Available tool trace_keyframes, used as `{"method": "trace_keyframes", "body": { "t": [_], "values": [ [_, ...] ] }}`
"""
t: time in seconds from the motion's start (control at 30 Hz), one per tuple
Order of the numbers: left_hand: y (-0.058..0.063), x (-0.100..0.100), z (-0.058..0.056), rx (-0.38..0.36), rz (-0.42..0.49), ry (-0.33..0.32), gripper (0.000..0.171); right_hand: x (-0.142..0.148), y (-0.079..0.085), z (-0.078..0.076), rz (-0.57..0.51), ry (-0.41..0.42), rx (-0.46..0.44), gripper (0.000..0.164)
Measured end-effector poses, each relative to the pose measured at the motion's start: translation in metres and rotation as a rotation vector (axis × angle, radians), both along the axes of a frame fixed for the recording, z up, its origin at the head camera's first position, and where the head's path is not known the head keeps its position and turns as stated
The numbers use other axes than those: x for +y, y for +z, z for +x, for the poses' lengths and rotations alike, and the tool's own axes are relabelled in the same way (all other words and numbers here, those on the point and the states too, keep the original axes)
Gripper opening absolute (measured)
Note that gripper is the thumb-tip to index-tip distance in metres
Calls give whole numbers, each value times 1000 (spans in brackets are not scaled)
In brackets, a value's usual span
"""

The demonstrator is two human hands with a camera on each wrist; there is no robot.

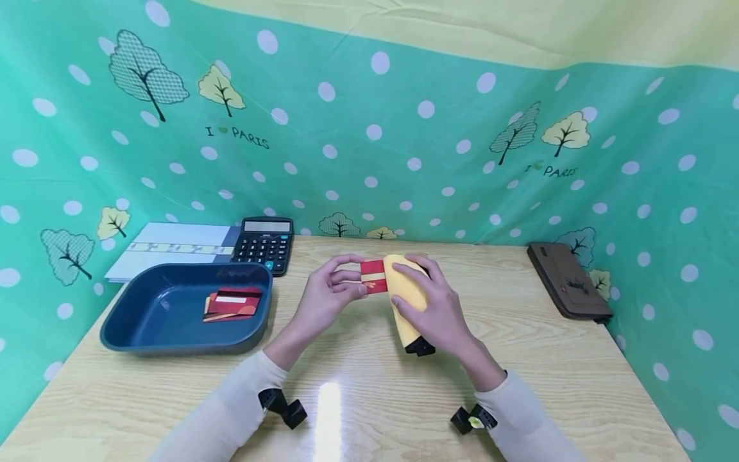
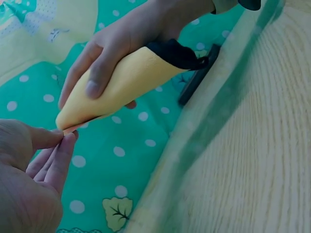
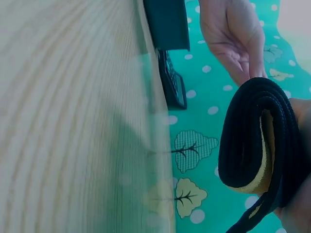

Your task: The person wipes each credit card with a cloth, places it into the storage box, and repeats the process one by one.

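Note:
My left hand (image 1: 326,292) pinches a red card (image 1: 373,276) with a pale yellow stripe between thumb and fingertips. The card's right part is hidden by a yellow wallet (image 1: 404,290), folded over on itself; how far the card goes in is unclear. Around the wallet's body curls my right hand (image 1: 439,308), holding it above the table. In the left wrist view, the pinching fingers meet the lower end of the yellow wallet (image 2: 141,77), and only a sliver of card shows. The right wrist view shows the wallet's layered black edge (image 3: 243,126) and a dangling black strip.
A dark blue tray (image 1: 167,321) on the left contains several red cards (image 1: 239,301). Behind it are a black calculator (image 1: 262,247) and a pale flat folder (image 1: 179,235). A brown zip wallet (image 1: 568,282) lies at the right, near the polka-dot cloth (image 1: 404,128) enclosing the wooden table (image 1: 369,404).

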State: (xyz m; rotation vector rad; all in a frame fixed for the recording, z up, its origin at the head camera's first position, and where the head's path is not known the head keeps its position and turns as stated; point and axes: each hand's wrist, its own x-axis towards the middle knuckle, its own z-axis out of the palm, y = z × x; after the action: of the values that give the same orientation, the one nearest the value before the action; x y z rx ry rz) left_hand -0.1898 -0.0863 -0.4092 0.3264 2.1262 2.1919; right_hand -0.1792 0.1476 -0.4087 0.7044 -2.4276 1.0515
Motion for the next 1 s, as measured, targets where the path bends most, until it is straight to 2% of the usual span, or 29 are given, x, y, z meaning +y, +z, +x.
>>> {"method": "trace_keyframes", "body": {
  "t": [0.2,0.53,0.8,1.0],
  "values": [
    [-3,3,3,-8,6,-2,49,-7,-1,5,1,32,14,56],
    [-6,7,5,6,77,-33,47,-16,0,13,18,65,34,56],
    [-6,7,6,21,56,-45,48,-17,0,16,31,68,18,55],
    [-3,7,7,37,38,-55,46,-14,4,15,37,61,55,57]
  ]
}}
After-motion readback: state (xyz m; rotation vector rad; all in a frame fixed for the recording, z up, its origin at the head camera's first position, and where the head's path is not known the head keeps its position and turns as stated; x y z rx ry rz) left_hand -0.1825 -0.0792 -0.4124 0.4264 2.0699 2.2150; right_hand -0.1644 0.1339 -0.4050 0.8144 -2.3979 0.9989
